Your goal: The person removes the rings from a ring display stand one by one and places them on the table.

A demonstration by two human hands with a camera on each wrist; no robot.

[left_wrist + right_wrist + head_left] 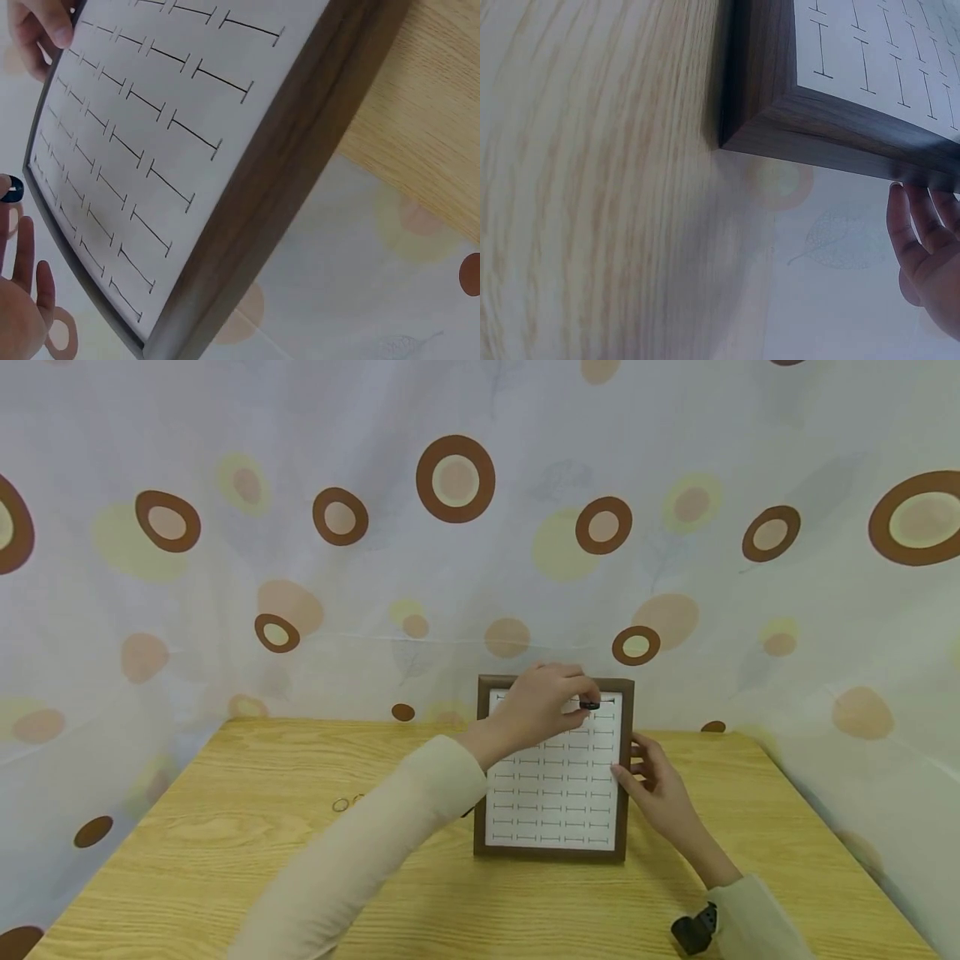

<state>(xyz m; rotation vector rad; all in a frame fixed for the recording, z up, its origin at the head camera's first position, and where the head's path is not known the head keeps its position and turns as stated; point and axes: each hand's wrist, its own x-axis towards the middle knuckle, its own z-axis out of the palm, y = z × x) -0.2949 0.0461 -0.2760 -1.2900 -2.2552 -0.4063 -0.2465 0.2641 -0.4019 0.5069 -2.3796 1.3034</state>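
A brown wooden frame point(555, 852) stands upright on the table, its white ring display panel point(551, 814) cut with rows of I-shaped slits. My left hand point(542, 703) reaches across to the panel's top right, pinching a small dark ring point(588, 705) between thumb and fingers. In the left wrist view the ring point(13, 190) looks dark blue and shiny, partly cut off by the image edge. My right hand point(660, 789) grips the frame's right side, thumb on the front and fingers reaching behind. Fingers point(911, 229) touch the frame's side point(840, 146) in the right wrist view.
Thin rings point(341, 805) lie on the wooden table point(247, 827) left of the frame, partly covered by the left sleeve. A patterned curtain point(525, 585) hangs behind the table. A black wrist camera point(693, 931) is strapped at the right sleeve.
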